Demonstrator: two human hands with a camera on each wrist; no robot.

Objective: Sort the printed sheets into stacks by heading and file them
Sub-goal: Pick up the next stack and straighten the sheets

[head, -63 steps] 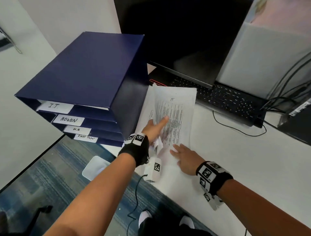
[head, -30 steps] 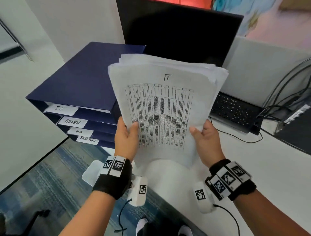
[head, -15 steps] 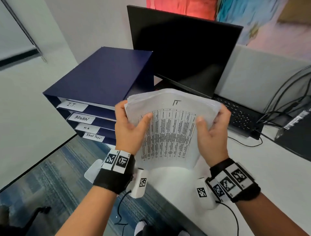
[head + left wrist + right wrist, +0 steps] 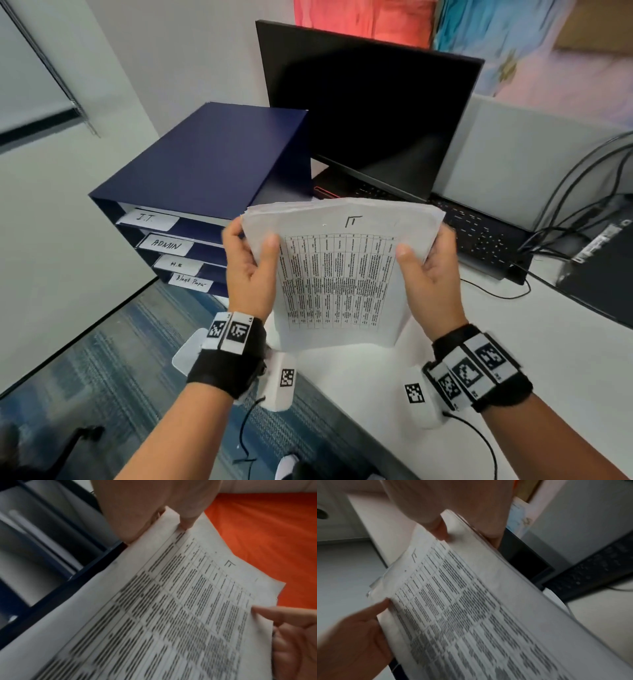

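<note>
Both hands hold a stack of printed sheets (image 4: 337, 277) upright above the desk's front edge; the top sheet has a table of text under the heading "IT". My left hand (image 4: 250, 270) grips the stack's left edge, thumb on the front. My right hand (image 4: 428, 274) grips the right edge the same way. The stack (image 4: 171, 608) fills the left wrist view, and the right wrist view shows its layered edge (image 4: 471, 601). Left of the stack stands a dark blue shelf organiser (image 4: 209, 164) with slots labelled "I.T." (image 4: 147, 218), "ADMIN", "H.R" and "Blank Paper".
A black monitor (image 4: 370, 113) stands behind the sheets with a keyboard (image 4: 479, 236) below it. Cables (image 4: 582, 192) and a dark box lie at the right. The white desk (image 4: 565, 342) stretches right; carpet floor lies below at the left.
The sheets lay on the desk under my hands, then both hands lifted them. Since half a second ago the stack has barely moved and the grip is the same.
</note>
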